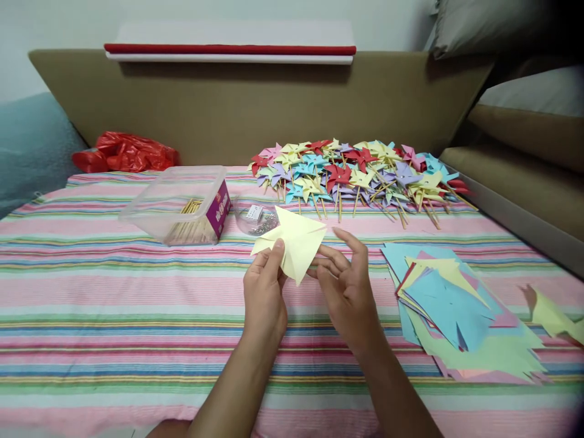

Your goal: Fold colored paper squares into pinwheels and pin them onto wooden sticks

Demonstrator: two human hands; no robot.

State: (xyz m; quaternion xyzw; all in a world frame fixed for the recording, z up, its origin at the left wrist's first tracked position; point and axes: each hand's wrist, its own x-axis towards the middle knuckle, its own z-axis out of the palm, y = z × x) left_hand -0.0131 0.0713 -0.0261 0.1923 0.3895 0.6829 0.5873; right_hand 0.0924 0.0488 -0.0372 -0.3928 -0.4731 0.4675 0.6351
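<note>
A pale yellow cut paper square [298, 240] is held up over the striped cloth. My left hand [264, 286] pinches its lower left edge, thumb on top. My right hand [344, 283] touches the sheet's right side with partly spread fingers, the fingertips at a folded flap. Right of my hands lies a loose stack of cut coloured papers [456, 304] in blue, green, yellow and pink.
A heap of finished paper pinwheels [360, 173] on sticks lies at the back. A clear plastic box [182, 204] holds wooden sticks, with a small clear bag of pins [258, 219] beside it. A red plastic bag [125, 152] sits far left. Sofa cushions [524, 164] stand right.
</note>
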